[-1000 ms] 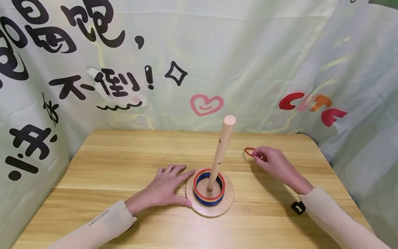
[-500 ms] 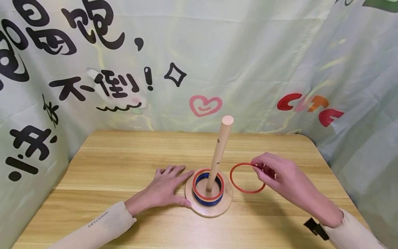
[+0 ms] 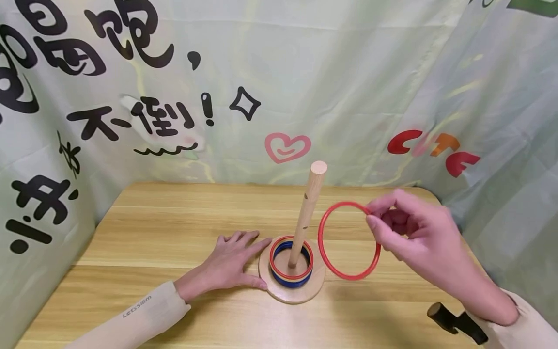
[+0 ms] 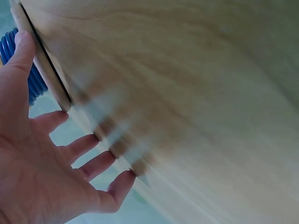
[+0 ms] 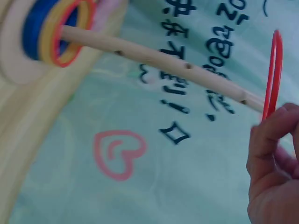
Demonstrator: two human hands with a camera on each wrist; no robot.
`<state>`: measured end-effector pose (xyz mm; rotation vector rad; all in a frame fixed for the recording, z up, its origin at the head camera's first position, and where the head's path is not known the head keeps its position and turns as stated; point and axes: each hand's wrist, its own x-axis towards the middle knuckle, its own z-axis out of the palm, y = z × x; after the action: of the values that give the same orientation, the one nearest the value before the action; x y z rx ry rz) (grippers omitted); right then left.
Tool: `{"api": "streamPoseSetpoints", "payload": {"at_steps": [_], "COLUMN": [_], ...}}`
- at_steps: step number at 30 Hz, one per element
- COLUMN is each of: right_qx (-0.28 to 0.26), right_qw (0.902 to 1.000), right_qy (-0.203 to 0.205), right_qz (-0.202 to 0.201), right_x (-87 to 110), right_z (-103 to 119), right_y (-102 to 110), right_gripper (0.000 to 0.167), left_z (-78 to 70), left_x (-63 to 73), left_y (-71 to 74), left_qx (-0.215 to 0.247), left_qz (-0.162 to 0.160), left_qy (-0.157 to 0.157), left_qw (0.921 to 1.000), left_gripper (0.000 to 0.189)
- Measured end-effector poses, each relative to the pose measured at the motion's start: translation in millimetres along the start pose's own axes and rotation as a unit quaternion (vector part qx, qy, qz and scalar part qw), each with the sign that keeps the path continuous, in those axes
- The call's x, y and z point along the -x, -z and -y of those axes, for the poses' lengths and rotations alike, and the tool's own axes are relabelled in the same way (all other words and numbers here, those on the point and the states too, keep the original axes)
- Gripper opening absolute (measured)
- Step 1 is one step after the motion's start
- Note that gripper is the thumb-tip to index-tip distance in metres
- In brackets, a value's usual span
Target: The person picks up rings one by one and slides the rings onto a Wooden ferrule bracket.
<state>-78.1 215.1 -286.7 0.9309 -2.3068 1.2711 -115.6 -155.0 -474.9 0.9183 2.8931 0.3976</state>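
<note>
Between thumb and forefinger my right hand pinches a red ring by its right side, up off the table and just right of the post. My left hand lies with fingers spread, its thumb and forefinger touching the left edge of the round wooden base. From that base rises a wooden post. Stacked rings surround the post's foot: blue rings at the bottom, yellow rings above them, red on top. In the left wrist view the thumb meets the rim of the base beside the blue rings.
The wood-grain table extends around the base on all sides. A printed cloth with writing and a pink heart hangs behind and along both sides. A black strap device sits at the right wrist.
My right hand has lifted the red ring off the table at the back right and brought it nearer, beside the post. The left hand stays at the base.
</note>
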Motion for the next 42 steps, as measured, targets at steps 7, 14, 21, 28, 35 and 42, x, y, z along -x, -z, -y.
{"api": "streamPoseSetpoints", "payload": {"at_steps": [7,14,21,28,35,42], "right_qx": [-0.132,-0.135,-0.066,-0.065,-0.079,-0.083], "right_qw": [0.9866,0.9853,0.9913,0.9878,0.9815,0.9723], "right_qy": [-0.057,-0.076,-0.113,-0.137,-0.153,-0.186], "right_qz": [-0.076,-0.073,-0.01,0.036,0.083,0.115], "right_x": [-26.1,-48.9,-56.0,-47.5,-29.1,-9.0], "right_z": [21.5,24.7,6.5,-22.8,-51.6,-74.9], "right_y": [2.9,-4.9,-18.7,-45.2,-77.8,-106.5], "right_gripper": [0.016,0.015,0.015,0.021,0.025,0.021], "left_z": [-0.1,-1.1,-2.0,-1.3,0.1,-0.2], "left_x": [0.0,0.0,-0.4,0.8,0.3,0.3], "left_y": [-0.1,1.2,3.3,1.2,-1.0,-0.9], "left_qx": [0.003,0.004,0.003,0.0,-0.009,-0.009], "left_qz": [-0.005,-0.01,-0.011,-0.015,-0.016,-0.022], "left_qy": [-0.003,-0.006,-0.008,-0.011,-0.011,-0.011], "left_qw": [1.0,0.9999,0.9999,0.9998,0.9998,0.9997], "left_gripper": [0.109,0.108,0.107,0.107,0.109,0.107]}}
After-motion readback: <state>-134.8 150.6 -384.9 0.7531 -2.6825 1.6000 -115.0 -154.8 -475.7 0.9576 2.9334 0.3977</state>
